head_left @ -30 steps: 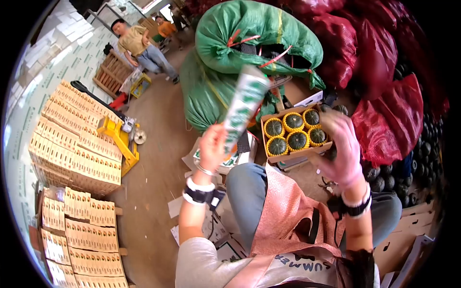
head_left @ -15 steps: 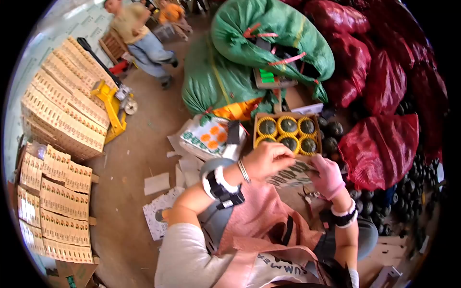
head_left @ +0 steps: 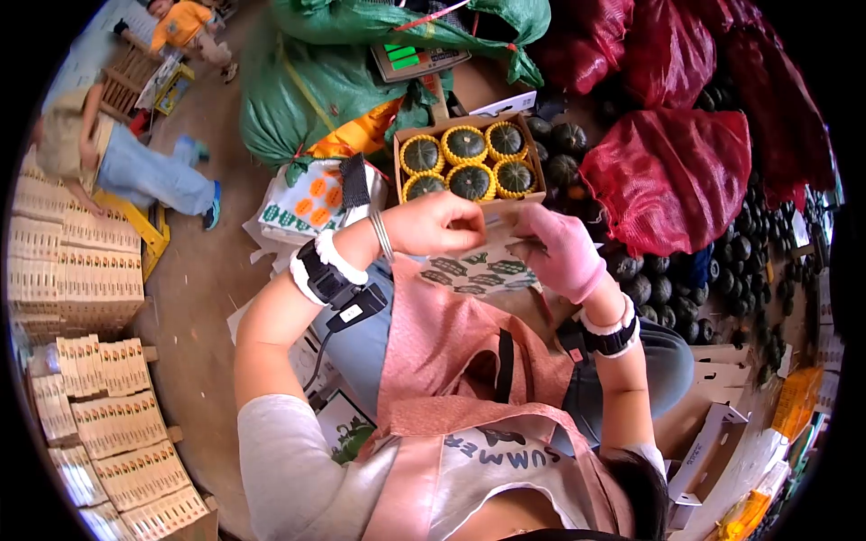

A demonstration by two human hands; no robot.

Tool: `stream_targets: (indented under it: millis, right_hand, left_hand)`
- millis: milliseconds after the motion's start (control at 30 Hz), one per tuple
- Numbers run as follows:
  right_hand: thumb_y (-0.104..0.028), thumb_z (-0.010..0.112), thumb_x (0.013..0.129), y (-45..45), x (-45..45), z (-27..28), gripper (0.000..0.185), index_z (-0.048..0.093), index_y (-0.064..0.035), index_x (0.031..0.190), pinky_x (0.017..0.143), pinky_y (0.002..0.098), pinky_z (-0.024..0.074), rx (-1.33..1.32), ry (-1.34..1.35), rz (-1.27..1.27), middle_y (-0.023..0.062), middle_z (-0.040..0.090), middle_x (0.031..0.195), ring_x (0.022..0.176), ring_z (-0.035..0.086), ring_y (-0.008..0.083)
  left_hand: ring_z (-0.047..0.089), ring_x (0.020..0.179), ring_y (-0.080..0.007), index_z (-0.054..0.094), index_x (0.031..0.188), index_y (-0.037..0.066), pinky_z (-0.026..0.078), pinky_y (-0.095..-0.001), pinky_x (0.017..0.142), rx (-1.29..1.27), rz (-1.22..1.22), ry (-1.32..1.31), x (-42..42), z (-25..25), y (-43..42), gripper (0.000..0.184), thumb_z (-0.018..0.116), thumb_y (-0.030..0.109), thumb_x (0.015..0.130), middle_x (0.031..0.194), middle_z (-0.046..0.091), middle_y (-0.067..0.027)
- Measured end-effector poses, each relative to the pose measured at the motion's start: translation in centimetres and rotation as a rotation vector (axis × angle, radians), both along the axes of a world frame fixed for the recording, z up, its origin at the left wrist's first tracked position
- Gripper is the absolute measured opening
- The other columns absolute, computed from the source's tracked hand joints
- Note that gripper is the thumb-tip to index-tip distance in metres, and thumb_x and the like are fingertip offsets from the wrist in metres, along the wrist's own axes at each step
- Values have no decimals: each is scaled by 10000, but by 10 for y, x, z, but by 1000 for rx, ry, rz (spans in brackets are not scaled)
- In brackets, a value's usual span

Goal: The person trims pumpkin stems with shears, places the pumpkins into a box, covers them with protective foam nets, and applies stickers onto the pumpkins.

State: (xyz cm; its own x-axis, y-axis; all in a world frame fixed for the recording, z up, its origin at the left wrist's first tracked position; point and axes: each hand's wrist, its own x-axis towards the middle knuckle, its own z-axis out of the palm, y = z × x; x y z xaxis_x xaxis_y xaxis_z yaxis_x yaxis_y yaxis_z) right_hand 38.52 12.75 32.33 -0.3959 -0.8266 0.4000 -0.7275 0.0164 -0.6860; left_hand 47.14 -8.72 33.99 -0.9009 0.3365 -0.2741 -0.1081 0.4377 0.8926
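Observation:
A pale sheet of green pumpkin-shaped stickers (head_left: 480, 270) lies in front of my body, below both hands. My left hand (head_left: 437, 224) is bare, its fingers curled in a pinch over the sheet's upper left; what sits in the fingertips is hidden. My right hand (head_left: 566, 252), in a pink glove, is closed at the sheet's upper right edge. Just beyond the hands stands an open cardboard box (head_left: 397, 171) with several dark green pumpkins (head_left: 469, 182), each in a yellow foam net.
A stack of sticker sheets (head_left: 302, 206) lies left of the box. Green sacks (head_left: 316, 99) and a scale (head_left: 419, 61) stand behind. Red mesh bags (head_left: 672, 180) and loose pumpkins (head_left: 663, 288) fill the right. Stacked cartons (head_left: 117, 406) stand left, where a person (head_left: 135, 162) walks.
My view has tilted down and turned right, so the box and bags sit higher and further left. The walking person has come nearer on the left. Both hands stay close together over the sheet.

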Motion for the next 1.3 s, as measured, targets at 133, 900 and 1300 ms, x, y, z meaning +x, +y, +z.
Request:
stream_targets:
  millis: [133,900,1300]
  right_hand:
    - [-37,619,701,-14,-6,0,259,623,-90,954,655,376,485,-50,158,94,79,619,757,703,610,286]
    - [-64,683,768,-215,-93,-204,381,450,-55,1069,741,392,474,517,-470,61,159,617,865,849,607,348]
    - [-189,787,680,-239,-83,-219,544,436,-41,1068,758,382,479,650,-502,45,153,608,863,842,602,348]
  left_hand:
    - [526,664,-93,587,892,15,448,-272,609,-121,-162,31,-25,-5,-17,140,597,153,878,712,578,-29]
    - [448,936,-243,343,1117,-11,353,-375,805,1333,735,596,81,-93,-244,365,421,287,921,1044,497,-177]
    - [377,635,-71,412,825,57,311,-189,583,873,1063,-200,100,-105,-224,194,414,246,867,725,382,3]
